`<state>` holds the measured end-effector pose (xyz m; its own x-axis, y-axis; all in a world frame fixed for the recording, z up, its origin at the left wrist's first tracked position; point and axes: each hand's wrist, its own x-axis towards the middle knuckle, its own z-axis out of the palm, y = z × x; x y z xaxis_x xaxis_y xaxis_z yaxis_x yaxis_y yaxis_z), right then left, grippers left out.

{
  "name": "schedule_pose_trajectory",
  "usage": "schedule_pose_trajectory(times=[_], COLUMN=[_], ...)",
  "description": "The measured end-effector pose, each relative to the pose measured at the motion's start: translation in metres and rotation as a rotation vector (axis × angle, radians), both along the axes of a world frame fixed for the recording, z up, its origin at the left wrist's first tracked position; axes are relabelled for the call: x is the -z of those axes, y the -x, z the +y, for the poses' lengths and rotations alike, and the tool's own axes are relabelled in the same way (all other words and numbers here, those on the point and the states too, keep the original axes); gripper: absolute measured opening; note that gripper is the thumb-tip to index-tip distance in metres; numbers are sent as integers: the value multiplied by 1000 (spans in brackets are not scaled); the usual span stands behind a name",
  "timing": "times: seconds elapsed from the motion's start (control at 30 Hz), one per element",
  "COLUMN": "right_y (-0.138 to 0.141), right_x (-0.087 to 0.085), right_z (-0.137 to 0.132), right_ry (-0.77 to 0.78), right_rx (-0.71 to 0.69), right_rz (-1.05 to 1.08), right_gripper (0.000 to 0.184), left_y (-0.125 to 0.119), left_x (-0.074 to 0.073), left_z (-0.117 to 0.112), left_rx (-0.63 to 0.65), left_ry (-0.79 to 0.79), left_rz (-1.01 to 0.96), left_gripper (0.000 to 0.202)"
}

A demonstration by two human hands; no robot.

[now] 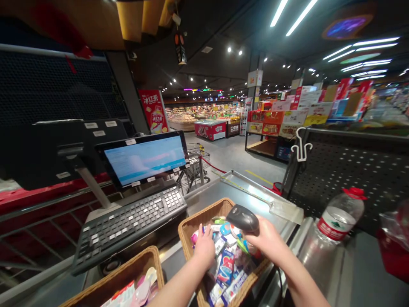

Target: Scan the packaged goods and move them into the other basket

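My right hand [268, 241] is wrapped round a dark handheld barcode scanner [243, 218], held over a wicker basket [204, 215] full of small packaged goods. My left hand [204, 249] reaches down into that basket with its fingers closed on small packets [220, 245]; what exactly it grips is hidden. A blue and red packet [226, 266] lies just to the right of the left wrist.
A second wicker basket [128, 273] with packets sits at lower left. A black keyboard [128, 224] and a lit till screen [145, 160] stand to the left. A water bottle with a red cap [340, 215] stands on the steel counter [319, 260]. Shop aisles lie beyond.
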<state>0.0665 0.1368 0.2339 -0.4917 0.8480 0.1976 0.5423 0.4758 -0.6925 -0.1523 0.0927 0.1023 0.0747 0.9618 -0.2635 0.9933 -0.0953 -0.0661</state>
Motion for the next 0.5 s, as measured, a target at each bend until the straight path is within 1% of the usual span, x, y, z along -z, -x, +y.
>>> schedule_pose_trajectory(times=[0.13, 0.3, 0.4, 0.5], right_y=[1, 4, 5, 4], right_x=[-1, 4, 6, 6], right_z=[9, 15, 16, 16], right_ry=[25, 35, 46, 54], right_rx=[-7, -25, -40, -37], right_rz=[20, 49, 71, 68], right_gripper=[21, 25, 27, 27], left_y=[0, 6, 7, 6], left_x=[14, 25, 27, 23], left_z=[6, 8, 8, 7], left_rx=[-7, -64, -83, -96], left_ry=[79, 174, 189, 145], left_rz=[36, 43, 25, -3], left_gripper=[55, 65, 57, 51])
